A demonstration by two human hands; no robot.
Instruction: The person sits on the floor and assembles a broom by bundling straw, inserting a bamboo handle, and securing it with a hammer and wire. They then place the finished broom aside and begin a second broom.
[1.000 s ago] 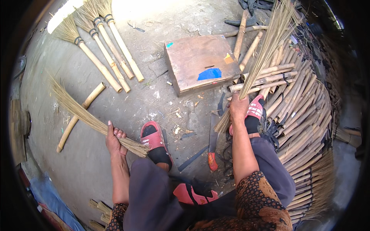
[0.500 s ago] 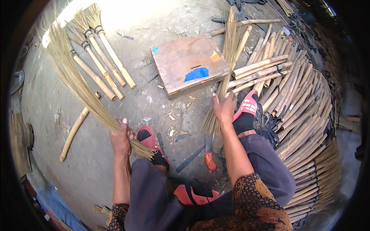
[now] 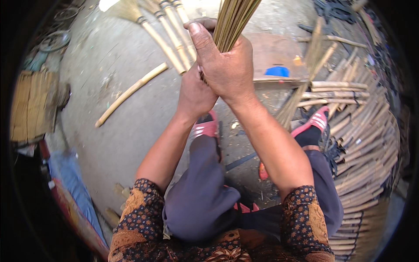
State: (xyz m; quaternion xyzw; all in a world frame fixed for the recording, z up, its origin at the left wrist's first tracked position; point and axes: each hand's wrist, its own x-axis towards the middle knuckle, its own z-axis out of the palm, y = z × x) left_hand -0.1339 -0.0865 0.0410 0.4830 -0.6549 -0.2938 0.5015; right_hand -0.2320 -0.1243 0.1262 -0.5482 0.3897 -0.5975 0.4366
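Note:
A bundle of thin, stiff broom bristles (image 3: 235, 22) is held up in front of me, its upper end running out of the picture. My right hand (image 3: 231, 72) is wrapped round it, thumb pointing up. Just below, my left hand (image 3: 194, 94) is closed on the bundle's lower part, partly hidden behind the right. Behind the hands lies a flat wooden box (image 3: 270, 50) with a blue patch. A second bristle bundle (image 3: 316, 48) slants along the box's right side.
Finished brooms (image 3: 163, 48) with pale handles lie at the upper left, near a loose bent stick (image 3: 131, 94). A large pile of cane handles (image 3: 366, 135) fills the right. Beside my right forearm shows a red-orange tool handle (image 3: 262, 170).
My left hand has lifted its bristle bundle up to the middle. My right hand has let go of the other bundle and closed on the raised one. The whole view has shifted.

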